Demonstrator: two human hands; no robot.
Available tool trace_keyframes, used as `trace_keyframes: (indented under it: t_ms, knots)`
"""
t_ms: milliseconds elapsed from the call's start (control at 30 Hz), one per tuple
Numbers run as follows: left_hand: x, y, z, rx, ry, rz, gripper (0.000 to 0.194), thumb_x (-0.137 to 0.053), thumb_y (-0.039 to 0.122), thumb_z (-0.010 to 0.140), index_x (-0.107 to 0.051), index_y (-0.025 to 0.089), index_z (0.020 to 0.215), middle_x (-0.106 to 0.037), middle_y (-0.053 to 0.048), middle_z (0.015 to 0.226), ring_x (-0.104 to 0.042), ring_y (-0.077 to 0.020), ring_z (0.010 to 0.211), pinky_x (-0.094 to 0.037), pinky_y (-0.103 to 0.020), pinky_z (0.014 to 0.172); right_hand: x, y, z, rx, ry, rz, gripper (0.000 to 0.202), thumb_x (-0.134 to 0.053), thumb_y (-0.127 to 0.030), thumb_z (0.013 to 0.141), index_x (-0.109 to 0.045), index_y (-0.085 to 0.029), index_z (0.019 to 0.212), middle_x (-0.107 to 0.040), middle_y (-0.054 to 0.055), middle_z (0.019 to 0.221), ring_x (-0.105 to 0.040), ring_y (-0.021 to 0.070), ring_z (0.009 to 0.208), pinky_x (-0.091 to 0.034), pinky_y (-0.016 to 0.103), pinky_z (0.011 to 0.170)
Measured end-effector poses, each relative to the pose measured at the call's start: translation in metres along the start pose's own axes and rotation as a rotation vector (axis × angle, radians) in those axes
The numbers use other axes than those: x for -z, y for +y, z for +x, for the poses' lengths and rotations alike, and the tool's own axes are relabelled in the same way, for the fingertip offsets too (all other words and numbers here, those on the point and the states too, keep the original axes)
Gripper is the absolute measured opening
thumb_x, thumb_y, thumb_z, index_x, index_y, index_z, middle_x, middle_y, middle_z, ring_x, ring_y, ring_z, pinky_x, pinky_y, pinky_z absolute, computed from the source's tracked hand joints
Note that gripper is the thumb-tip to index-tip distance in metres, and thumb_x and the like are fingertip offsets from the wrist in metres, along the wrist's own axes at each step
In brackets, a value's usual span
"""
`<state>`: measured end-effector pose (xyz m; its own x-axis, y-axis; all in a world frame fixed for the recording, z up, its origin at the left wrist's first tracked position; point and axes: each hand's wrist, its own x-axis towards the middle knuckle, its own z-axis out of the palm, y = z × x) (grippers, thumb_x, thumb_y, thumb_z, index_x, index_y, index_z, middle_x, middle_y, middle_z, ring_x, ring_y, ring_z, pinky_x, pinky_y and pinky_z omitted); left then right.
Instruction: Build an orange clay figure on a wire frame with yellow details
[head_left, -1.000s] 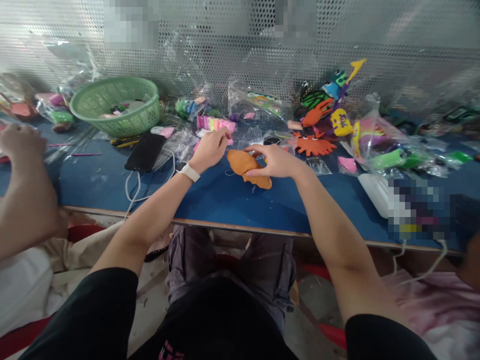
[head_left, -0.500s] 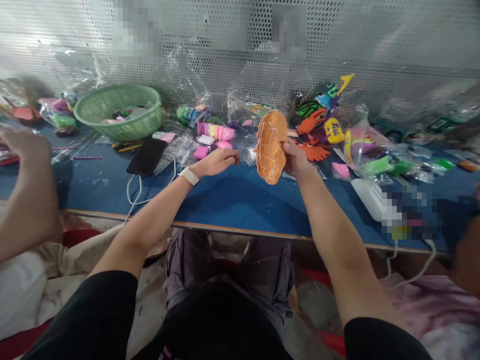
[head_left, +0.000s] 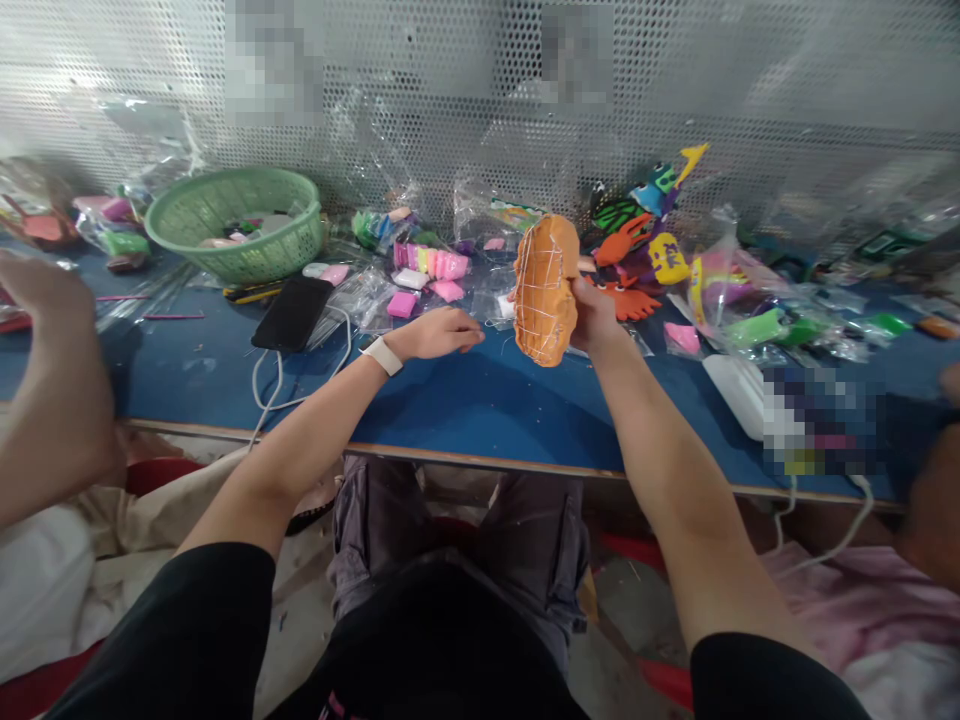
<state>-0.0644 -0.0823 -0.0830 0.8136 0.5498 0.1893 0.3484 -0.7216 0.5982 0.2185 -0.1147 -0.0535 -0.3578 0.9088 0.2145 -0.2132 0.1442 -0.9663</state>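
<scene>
From the head view, a lump of orange clay (head_left: 546, 290) is held up above the blue surface (head_left: 450, 400) by the right hand (head_left: 596, 315). It is gripped at its right edge, with the fingers closed on it — maybe so that the lined side can be seen well. The left hand (head_left: 442, 333) is held loose near the clay but not touching it; its fingers are a little bent, and nothing is seen in it. It may be held near so that help can be given quickly.

A green basket (head_left: 259, 252) is set near the back, perhaps so that small bits are held together. A black phone (head_left: 292, 313) is laid beside it, joined to a white cord (head_left: 262, 390). An orange crab (head_left: 630, 300) is seen behind the right hand.

The clay is long and bumpy, stood nearly upright, with a dent on its right side — a bit like a peanut. Thin pale lines are crossed over its face like a net; whether they are string or wire cannot be told.
</scene>
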Motion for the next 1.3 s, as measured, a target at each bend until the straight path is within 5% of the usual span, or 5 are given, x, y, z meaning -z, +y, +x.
trace_keyframes:
  t_ms: [200, 467, 600, 733, 1300]
  knots:
    - [-0.003, 0.003, 0.001, 0.072, 0.093, 0.116, 0.068, -0.049, 0.052, 0.119, -0.033, 0.026, 0.058, -0.036, 0.002, 0.052, -0.029, -0.0134, 0.05, -0.027, -0.042, 0.066, 0.004, 0.004, 0.001, -0.042, 0.01, -0.015, 0.078, -0.095, -0.089, 0.055, -0.076, -0.032, 0.105, -0.088, 0.013, 0.119, -0.08, 0.0502, 0.138, -0.074, 0.069, 0.108]
    - [-0.006, 0.009, 0.0, 0.07, 0.012, -0.06, 0.048, -0.047, 0.046, 0.121, -0.066, 0.02, 0.085, -0.078, -0.008, 0.081, -0.073, -0.0164, 0.063, -0.049, -0.03, 0.059, 0.002, 0.011, 0.003, -0.008, 0.001, 0.021, 0.083, -0.094, -0.088, 0.061, -0.073, -0.029, 0.115, -0.087, 0.014, 0.115, -0.081, 0.0495, 0.134, -0.072, 0.069, 0.107]
    - [-0.005, 0.012, 0.0, 0.079, 0.089, 0.013, 0.026, -0.048, 0.034, 0.12, -0.068, 0.019, 0.111, -0.072, -0.002, 0.071, -0.064, -0.0164, 0.054, -0.049, -0.031, 0.062, 0.003, 0.014, 0.005, 0.025, 0.0, 0.034, 0.076, -0.095, -0.085, 0.066, -0.071, -0.03, 0.113, -0.087, 0.012, 0.111, -0.08, 0.0482, 0.137, -0.073, 0.065, 0.105]
    - [-0.002, 0.012, 0.0, 0.028, 0.136, 0.107, 0.037, -0.05, 0.034, 0.118, -0.07, 0.02, 0.091, -0.07, -0.004, 0.072, -0.065, -0.0186, 0.066, -0.049, -0.035, 0.074, 0.005, 0.016, 0.005, 0.035, 0.004, 0.051, 0.069, -0.094, -0.081, 0.068, -0.069, -0.031, 0.108, -0.087, 0.01, 0.111, -0.081, 0.0449, 0.136, -0.074, 0.061, 0.105]
    - [-0.007, -0.001, 0.001, -0.1, -0.153, -0.019, 0.037, -0.054, 0.009, 0.099, -0.087, 0.024, 0.104, -0.086, -0.007, 0.118, -0.069, -0.0258, 0.117, -0.051, -0.042, 0.116, 0.003, 0.015, 0.003, 0.004, -0.053, 0.013, 0.071, -0.088, -0.08, 0.076, -0.074, -0.031, 0.126, -0.088, 0.011, 0.118, -0.082, 0.0447, 0.134, -0.075, 0.064, 0.107]
